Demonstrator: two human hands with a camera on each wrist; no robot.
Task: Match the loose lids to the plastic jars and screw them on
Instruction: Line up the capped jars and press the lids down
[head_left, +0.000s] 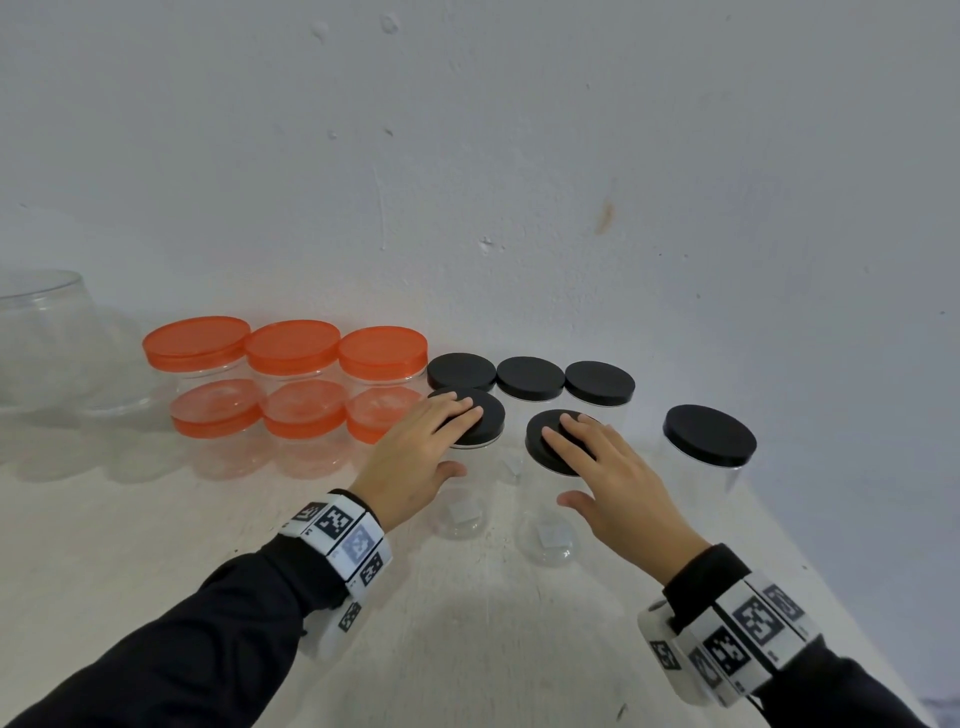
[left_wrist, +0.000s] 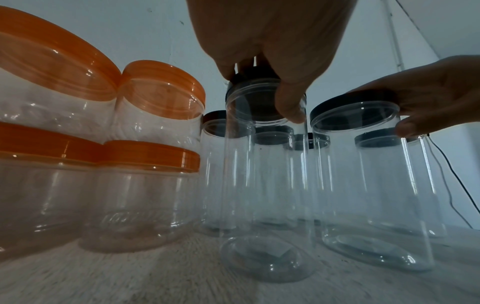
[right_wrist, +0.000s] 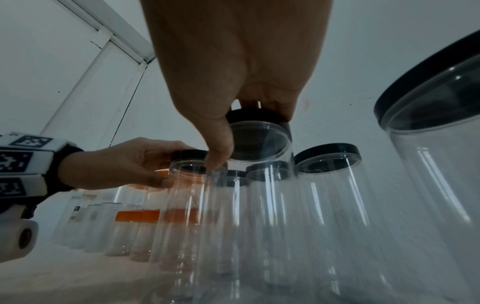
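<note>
Overhead first: left hand (head_left: 421, 457) lies over a black lid (head_left: 480, 421) on a clear jar (head_left: 467, 499), fingers on top, thumb down the near side. Right hand (head_left: 608, 478) covers a second black lid (head_left: 545, 447) the same way. Orange-lidded jars (head_left: 291, 384) stand left of the left hand.

Left wrist view: thumb (left_wrist: 291, 102) against the jar's rim, grasping.

Right wrist view: thumb (right_wrist: 221, 144) at the lid's edge; a black-lidded jar (right_wrist: 436, 164) stands right of it.
</note>
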